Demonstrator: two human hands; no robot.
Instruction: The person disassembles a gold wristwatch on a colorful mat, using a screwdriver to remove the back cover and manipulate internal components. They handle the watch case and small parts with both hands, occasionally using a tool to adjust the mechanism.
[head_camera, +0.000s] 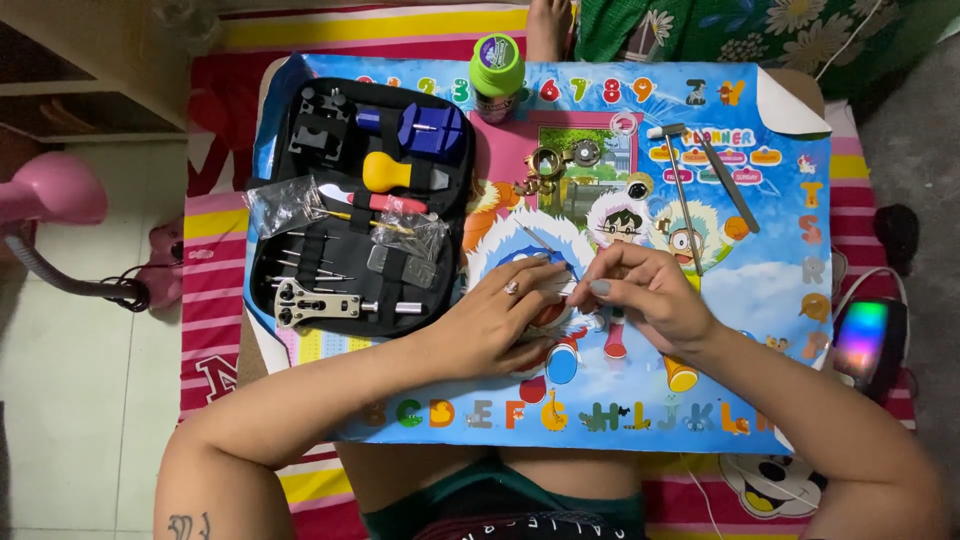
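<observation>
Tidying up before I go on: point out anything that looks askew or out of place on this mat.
The colourful mat curls up at its far right corner, so it does not lie flat. Small gold watch parts sit loose beside the tool case, and two clear bags lie crumpled on the case.

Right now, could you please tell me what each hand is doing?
Left hand: fingers curled down on the mat; what it holds cannot be told.
Right hand: pinching a thin blue-tipped tool.

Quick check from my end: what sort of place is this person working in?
Probably a home, with a small table set up as a hobby watch-repair spot: a children's alphabet mat covers it, an open tool kit lies on top, and a striped cloth sits underneath.
</observation>
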